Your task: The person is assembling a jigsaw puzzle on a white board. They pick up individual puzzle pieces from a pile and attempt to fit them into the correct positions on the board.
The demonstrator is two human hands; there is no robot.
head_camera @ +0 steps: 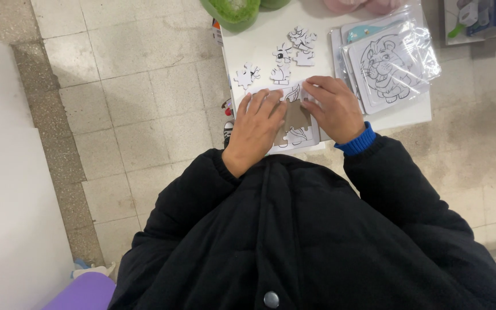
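Note:
A small puzzle board point(297, 119) with a brown backing lies near the front edge of a white table point(259, 43). My left hand point(255, 127) rests flat on the board's left side, fingers spread. My right hand point(335, 108) sits on its right side, fingertips pressing a white line-drawn puzzle piece point(294, 92) at the board's top edge. Several loose white pieces point(285, 56) with black outlines lie just beyond the board.
A plastic-wrapped lion puzzle card point(387, 64) lies to the right on the table. A green bowl-like object point(232, 11) and pink items point(358, 6) sit at the far edge. Tiled floor point(139, 92) spreads left; a purple object point(84, 291) lies bottom left.

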